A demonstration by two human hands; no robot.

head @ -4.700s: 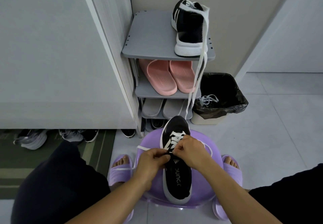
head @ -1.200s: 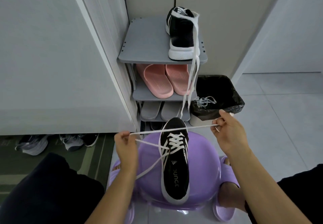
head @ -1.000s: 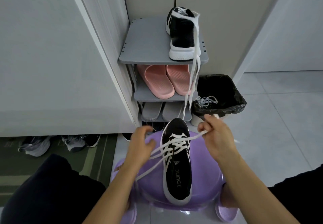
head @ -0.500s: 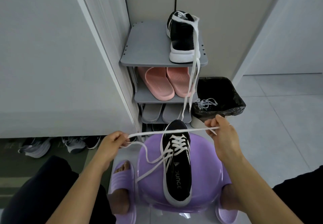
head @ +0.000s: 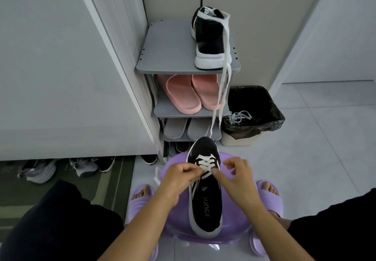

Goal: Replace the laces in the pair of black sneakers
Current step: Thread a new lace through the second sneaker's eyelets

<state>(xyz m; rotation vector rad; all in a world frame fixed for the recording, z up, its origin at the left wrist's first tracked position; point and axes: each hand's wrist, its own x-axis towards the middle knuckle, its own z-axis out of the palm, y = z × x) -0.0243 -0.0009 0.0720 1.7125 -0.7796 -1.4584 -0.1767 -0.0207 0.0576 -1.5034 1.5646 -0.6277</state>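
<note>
Head view, the only view. Black sneakers counted: two. Sneaker one [head: 206, 205] lies sole down on a purple stool [head: 234, 228] between the person's knees, toe pointing at the rack. Its white lace [head: 206, 164] crosses the eyelets in several rows, and a loose bit of lace shows just left of the left wrist. Hands counted: two, both at the near end of the lacing. Left hand [head: 181, 177]: fingers curled, thumb and forefinger pinching the lace at the shoe's left edge. Right hand [head: 237, 177]: thumb and forefinger meet on the lace at the nearest crossing, the remaining fingers loosely curled above it. Sneaker two [head: 211, 38] stands on the top shelf of a grey shoe rack [head: 166, 57], heel toward the viewer. One long lace [head: 222, 89] drapes over its heel and hangs down past the two shelves below. Second shelf: two pink slippers [head: 183, 91]. Third shelf: two grey slippers [head: 187, 128]. Just right of the rack stands one bin [head: 254, 106] lined with a black bag, a tangle of pale laces [head: 240, 116] lying inside. The person's feet wear two purple slippers [head: 140, 201], one on each side of the stool. Several dark and grey shoes [head: 85, 166] sit under the cabinet at left; exact count unclear.
</note>
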